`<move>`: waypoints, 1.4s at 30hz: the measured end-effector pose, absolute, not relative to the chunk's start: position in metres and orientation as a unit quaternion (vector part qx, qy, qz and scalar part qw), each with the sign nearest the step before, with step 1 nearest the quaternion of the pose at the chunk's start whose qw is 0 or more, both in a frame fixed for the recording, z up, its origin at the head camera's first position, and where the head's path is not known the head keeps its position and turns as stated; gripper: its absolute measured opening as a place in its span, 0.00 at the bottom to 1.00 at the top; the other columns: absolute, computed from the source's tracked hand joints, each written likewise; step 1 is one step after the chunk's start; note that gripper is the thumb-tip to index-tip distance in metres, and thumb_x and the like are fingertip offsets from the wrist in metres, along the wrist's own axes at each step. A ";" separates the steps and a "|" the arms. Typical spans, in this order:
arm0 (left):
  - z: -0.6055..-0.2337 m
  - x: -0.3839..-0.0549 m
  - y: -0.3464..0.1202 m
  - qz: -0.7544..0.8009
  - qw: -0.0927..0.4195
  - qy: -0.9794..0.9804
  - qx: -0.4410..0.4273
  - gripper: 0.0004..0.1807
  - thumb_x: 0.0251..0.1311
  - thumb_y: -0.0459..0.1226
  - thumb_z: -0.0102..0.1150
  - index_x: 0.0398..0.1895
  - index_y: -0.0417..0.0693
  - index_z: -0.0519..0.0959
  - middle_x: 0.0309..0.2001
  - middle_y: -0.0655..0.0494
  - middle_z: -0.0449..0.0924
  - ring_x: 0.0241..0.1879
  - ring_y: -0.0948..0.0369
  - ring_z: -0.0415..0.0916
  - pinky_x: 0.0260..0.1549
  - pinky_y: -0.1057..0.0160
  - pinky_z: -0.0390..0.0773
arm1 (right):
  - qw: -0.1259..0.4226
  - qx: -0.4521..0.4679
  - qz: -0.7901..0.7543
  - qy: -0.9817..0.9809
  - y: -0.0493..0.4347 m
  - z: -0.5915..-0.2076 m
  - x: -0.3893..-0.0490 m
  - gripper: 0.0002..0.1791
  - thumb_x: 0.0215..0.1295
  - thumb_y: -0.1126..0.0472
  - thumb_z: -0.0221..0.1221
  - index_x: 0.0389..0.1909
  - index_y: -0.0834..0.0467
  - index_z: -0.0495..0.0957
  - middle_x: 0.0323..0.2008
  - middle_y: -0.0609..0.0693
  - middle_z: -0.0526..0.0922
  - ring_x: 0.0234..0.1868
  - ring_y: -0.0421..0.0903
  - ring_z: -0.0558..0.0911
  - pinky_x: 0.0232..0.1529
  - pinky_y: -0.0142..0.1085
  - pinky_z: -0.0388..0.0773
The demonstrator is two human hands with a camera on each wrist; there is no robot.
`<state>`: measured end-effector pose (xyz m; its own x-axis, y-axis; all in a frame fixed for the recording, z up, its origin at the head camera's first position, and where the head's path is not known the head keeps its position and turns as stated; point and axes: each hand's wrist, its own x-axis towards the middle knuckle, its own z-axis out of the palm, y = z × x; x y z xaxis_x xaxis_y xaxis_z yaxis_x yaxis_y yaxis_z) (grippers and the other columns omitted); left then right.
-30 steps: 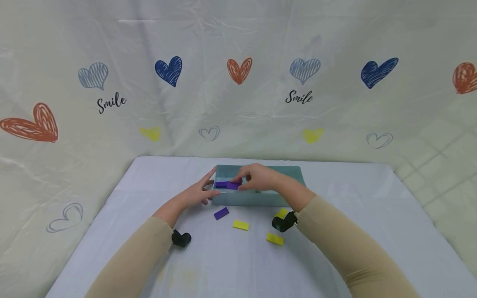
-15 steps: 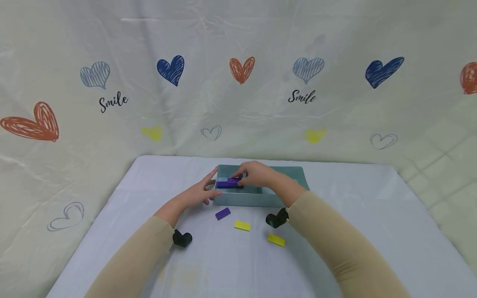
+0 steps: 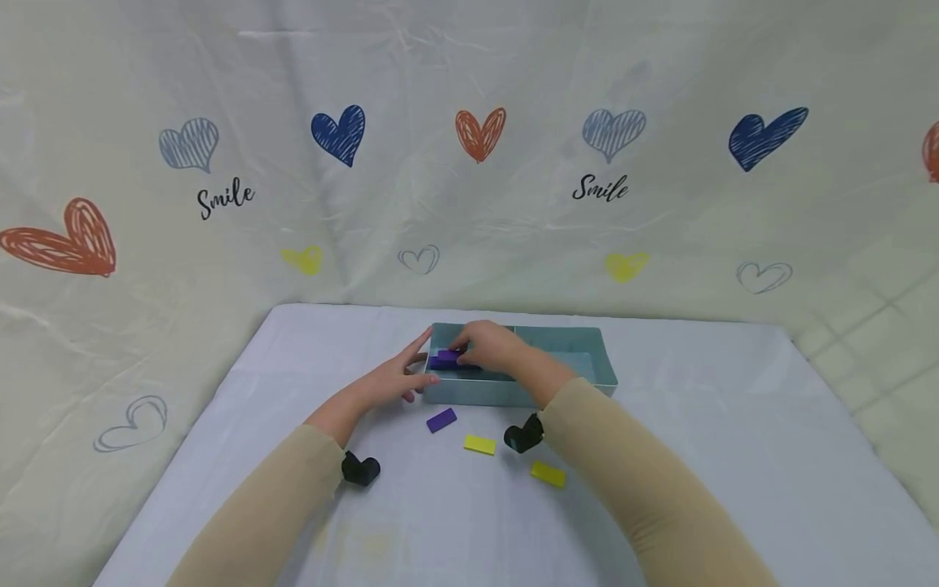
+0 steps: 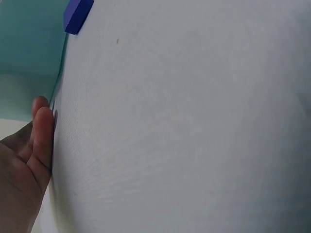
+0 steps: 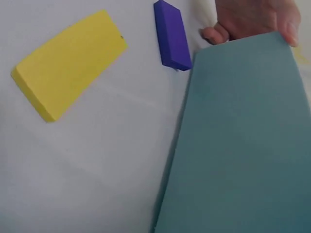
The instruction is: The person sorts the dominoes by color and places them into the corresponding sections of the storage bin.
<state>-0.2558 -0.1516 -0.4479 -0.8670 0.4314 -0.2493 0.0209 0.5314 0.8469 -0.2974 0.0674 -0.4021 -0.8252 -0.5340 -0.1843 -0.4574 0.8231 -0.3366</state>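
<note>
A pale teal box [image 3: 480,394] with a divider stands near the back of the table. My left hand [image 3: 385,381] rests against its left end, thumb at the front corner and index finger stretched toward the back corner. In the left wrist view the fingers [image 4: 43,131] lie straight beside the box wall. My right hand [image 3: 490,346] reaches into the left compartment and pinches a purple block [image 3: 447,355]. That block is above other purple blocks [image 3: 440,364] in the compartment, partly hidden by the fingers. From the right wrist, the box's front wall [image 5: 238,126] hides the right hand.
On the white table in front of the box lie a purple block [image 3: 442,420], a yellow block [image 3: 480,444] and another yellow block [image 3: 548,474]. The right compartment [image 3: 579,361] shows beside my right forearm. A printed heart-pattern sheet [image 3: 469,204] hangs behind the table.
My right hand has shifted left inside the box with the purple block, toward the compartment's left end. More of the right compartment now shows. The left hand holds its place at the box's end.
</note>
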 end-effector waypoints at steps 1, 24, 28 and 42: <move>-0.448 -0.256 -0.152 0.466 0.221 0.846 0.134 0.49 0.63 0.59 0.60 0.76 0.86 0.35 0.77 0.45 0.51 0.45 0.51 0.78 0.44 0.55 0.78 | 0.136 -0.261 -0.138 0.946 0.066 -0.403 -0.297 0.17 0.69 0.56 0.62 0.57 0.50 0.82 0.54 0.47 0.81 0.58 0.46 0.77 0.61 0.44 0.72; -0.452 -0.259 -0.152 0.457 0.214 0.854 0.129 0.47 0.66 0.55 0.58 0.75 0.89 0.35 0.76 0.47 0.53 0.43 0.52 0.78 0.43 0.55 0.78 | 0.131 -0.247 -0.124 0.952 0.051 -0.419 -0.300 0.19 0.70 0.55 0.62 0.59 0.52 0.81 0.54 0.48 0.81 0.57 0.46 0.78 0.62 0.42 0.71; -0.451 -0.258 -0.152 0.457 0.214 0.853 0.134 0.47 0.66 0.54 0.58 0.76 0.87 0.35 0.77 0.46 0.52 0.44 0.52 0.78 0.43 0.55 0.78 | 0.134 -0.251 -0.120 0.951 0.050 -0.418 -0.300 0.20 0.69 0.54 0.62 0.61 0.52 0.80 0.54 0.48 0.81 0.56 0.46 0.78 0.61 0.42 0.72; -0.451 -0.258 -0.151 0.461 0.213 0.851 0.132 0.48 0.65 0.55 0.59 0.76 0.86 0.35 0.77 0.45 0.52 0.45 0.51 0.78 0.43 0.56 0.79 | 0.108 -0.263 -0.146 0.948 0.060 -0.410 -0.292 0.21 0.70 0.52 0.61 0.62 0.50 0.78 0.56 0.47 0.81 0.56 0.45 0.78 0.61 0.42 0.72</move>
<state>-0.2576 -0.1507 -0.4511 -0.8743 0.4216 -0.2405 0.0292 0.5404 0.8409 -0.2924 0.0605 -0.4099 -0.8386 -0.5296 -0.1275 -0.4665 0.8190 -0.3340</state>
